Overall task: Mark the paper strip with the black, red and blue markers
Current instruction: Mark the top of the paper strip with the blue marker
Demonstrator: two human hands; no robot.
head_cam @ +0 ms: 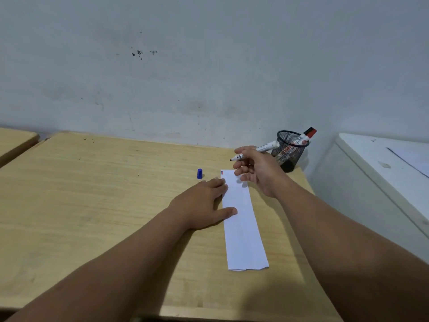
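A long white paper strip [243,228] lies on the wooden desk [104,205], with a small red mark at its far end. My left hand [204,203] rests flat on the desk, its thumb and fingertips pressing the strip's left edge. My right hand [257,170] hovers above the strip's far end and holds an uncapped white marker [260,150], tip pointing left. A blue cap [199,173] stands on the desk left of the strip. Two capped markers, red and black [307,135], stick out of a black mesh pen cup [290,149].
The pen cup stands at the desk's far right corner against the grey wall. A white cabinet [383,173] sits right of the desk with paper on top. Another wooden desk [14,140] adjoins at the far left.
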